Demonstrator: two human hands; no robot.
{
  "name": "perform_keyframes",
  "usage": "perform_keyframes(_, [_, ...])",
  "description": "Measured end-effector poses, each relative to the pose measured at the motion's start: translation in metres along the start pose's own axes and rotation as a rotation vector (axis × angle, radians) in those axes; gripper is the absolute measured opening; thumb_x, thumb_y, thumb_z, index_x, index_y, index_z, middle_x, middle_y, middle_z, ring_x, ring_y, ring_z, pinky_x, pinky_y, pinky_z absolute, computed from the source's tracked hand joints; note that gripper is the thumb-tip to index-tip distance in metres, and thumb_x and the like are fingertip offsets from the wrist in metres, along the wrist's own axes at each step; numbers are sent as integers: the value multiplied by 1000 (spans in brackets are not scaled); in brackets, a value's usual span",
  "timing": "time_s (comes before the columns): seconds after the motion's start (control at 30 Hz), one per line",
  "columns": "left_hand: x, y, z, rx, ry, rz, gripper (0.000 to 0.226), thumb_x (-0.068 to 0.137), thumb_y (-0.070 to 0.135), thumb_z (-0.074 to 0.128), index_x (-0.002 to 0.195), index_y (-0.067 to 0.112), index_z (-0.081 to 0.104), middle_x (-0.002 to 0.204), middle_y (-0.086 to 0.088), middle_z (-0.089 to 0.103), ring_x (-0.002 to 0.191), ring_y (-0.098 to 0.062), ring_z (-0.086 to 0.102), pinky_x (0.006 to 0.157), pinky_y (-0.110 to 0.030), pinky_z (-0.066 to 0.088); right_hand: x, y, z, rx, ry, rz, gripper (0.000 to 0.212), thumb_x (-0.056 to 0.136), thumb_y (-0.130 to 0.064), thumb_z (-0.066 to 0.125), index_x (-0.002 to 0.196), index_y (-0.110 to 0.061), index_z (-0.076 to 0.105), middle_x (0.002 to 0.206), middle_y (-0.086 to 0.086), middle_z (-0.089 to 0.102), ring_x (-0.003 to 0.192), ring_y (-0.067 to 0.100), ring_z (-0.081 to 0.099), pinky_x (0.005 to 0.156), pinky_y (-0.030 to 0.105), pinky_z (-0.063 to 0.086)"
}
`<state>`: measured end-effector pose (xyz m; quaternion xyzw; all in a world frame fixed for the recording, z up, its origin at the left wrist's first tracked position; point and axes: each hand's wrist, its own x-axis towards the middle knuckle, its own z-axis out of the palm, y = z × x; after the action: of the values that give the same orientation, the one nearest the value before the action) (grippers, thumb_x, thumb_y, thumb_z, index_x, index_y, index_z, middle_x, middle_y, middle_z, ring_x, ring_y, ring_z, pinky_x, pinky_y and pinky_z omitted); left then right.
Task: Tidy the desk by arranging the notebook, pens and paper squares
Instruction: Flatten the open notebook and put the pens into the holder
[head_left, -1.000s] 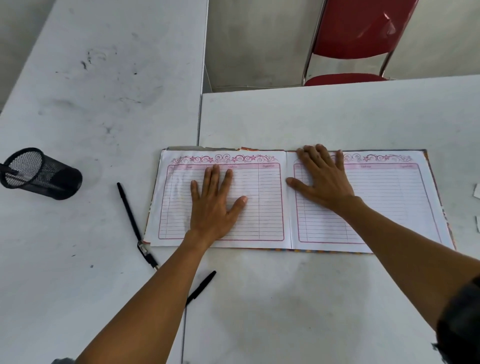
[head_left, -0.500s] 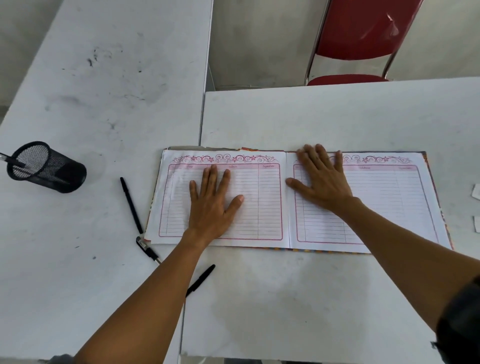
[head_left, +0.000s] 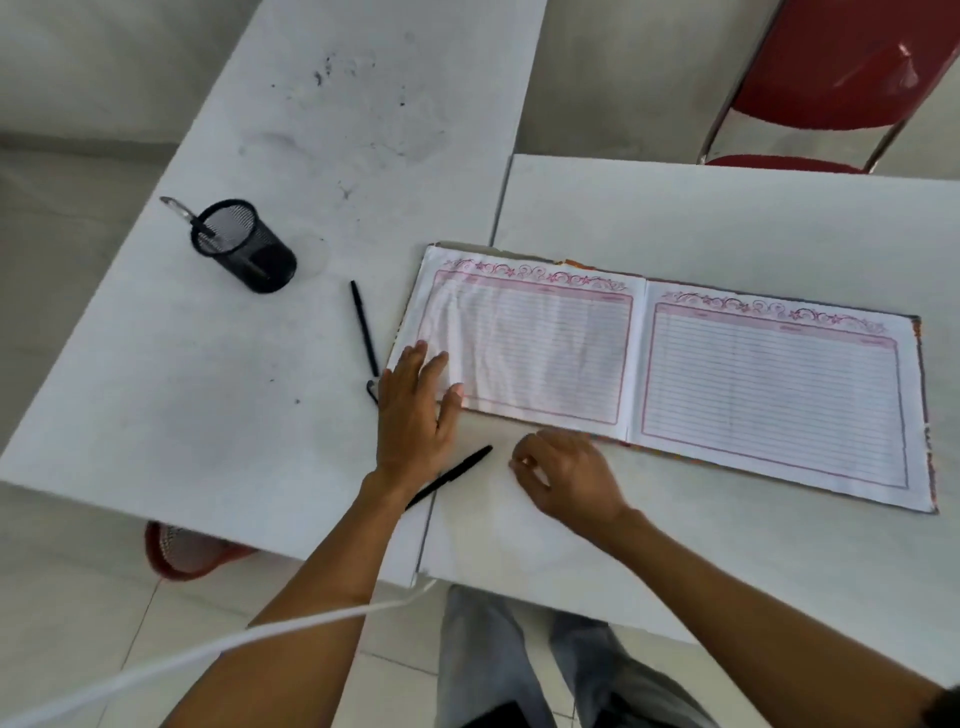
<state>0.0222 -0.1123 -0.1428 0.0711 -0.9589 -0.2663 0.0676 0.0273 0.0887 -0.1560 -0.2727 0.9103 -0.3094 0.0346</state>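
The notebook (head_left: 675, 374) lies open and flat on the white desk (head_left: 675, 218), showing two pink-lined pages. My left hand (head_left: 415, 410) rests spread on the bottom left corner of its left page, holding nothing. My right hand (head_left: 566, 478) hovers just in front of the notebook's near edge, fingers curled with nothing visible in them. One black pen (head_left: 363, 327) lies left of the notebook, partly hidden by my left hand. Another black pen (head_left: 452, 475) lies under my left wrist, its tip pointing towards my right hand. No paper squares are in view.
A black mesh pen cup (head_left: 244, 247) holding a pen stands at the left on a second white table (head_left: 208, 364). A red chair (head_left: 831, 78) stands behind the desk. A red basket (head_left: 182, 551) sits on the floor below. A white cable (head_left: 208, 649) crosses my left arm.
Both hands have slid off the middle of the pages towards me: the left to the page's bottom left corner, the right off the notebook onto the desk. The camera has shifted left and back.
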Motion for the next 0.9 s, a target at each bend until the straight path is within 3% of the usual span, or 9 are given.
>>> perform_keyframes(0.07, [-15, -8, -10, -12, 67, -66, 45, 93, 39, 39, 124, 10, 54, 134, -15, 54, 127, -33, 46, 106, -49, 36, -4, -26, 10, 133, -160, 261, 22, 88, -32, 56, 81, -12, 60, 68, 5, 63, 62, 26, 59, 56, 26, 36])
perform_keyframes(0.17, [-42, -23, -22, 6, 132, -135, 37, 92, 37, 43, 111, 10, 59, 110, -11, 64, 101, -31, 58, 85, -39, 44, 4, -60, 21, 283, -305, 628, 40, 89, -45, 50, 74, -9, 59, 68, 8, 69, 57, 28, 65, 56, 33, 50])
perform_keyframes(0.27, [-58, -34, -31, 25, 128, -202, 27, 90, 33, 48, 95, 10, 61, 93, -8, 66, 85, -25, 58, 75, -31, 35, 23, -79, 28, 267, -373, 803, 50, 88, -54, 46, 69, -12, 63, 68, 7, 74, 50, 22, 67, 61, 31, 56])
perform_keyframes(0.33, [-59, -44, -37, 34, 108, -221, 22, 89, 30, 53, 81, 10, 57, 75, -7, 64, 70, -25, 57, 68, -33, 37, 38, -82, 35, 260, -363, 868, 43, 85, -48, 51, 71, -10, 66, 71, 7, 75, 57, 24, 69, 65, 34, 58])
perform_keyframes(0.4, [-56, -47, -41, 29, 67, -295, 28, 90, 30, 56, 70, 10, 51, 62, -7, 58, 59, -28, 55, 62, -38, 44, 47, -83, 38, 231, -345, 894, 34, 79, -40, 52, 76, -9, 67, 76, 8, 74, 67, 27, 70, 70, 36, 58])
perform_keyframes(0.47, [-55, -50, -49, -5, -28, -426, 35, 91, 35, 54, 69, 10, 47, 61, -7, 55, 62, -33, 58, 60, -37, 44, 53, -89, 37, 195, -322, 910, 32, 77, -38, 48, 80, -10, 63, 79, 9, 73, 71, 29, 69, 70, 34, 55])
perform_keyframes(0.67, [-31, -38, -39, 24, -273, -631, 60, 88, 62, 41, 91, 6, 62, 90, -10, 68, 85, -30, 64, 66, -31, 43, 76, -90, 10, 494, 29, 774, 17, 91, -25, 42, 92, -8, 43, 70, 12, 65, 59, 26, 60, 60, 47, 54])
perform_keyframes(0.8, [-22, -36, -39, 73, -340, -616, 39, 94, 36, 39, 93, 6, 62, 95, -12, 69, 86, -31, 65, 69, -31, 46, 104, -102, 0, 557, 74, 687, 20, 96, -28, 39, 98, -8, 43, 64, 4, 49, 56, 19, 46, 52, 40, 46])
perform_keyframes(0.9, [-23, -46, -50, -22, -272, -620, 30, 88, 30, 44, 81, 6, 60, 80, -11, 69, 71, -29, 64, 62, -31, 49, 126, -106, 5, 521, -22, 715, 25, 94, -30, 46, 80, -10, 45, 63, 1, 46, 55, 15, 42, 50, 28, 34])
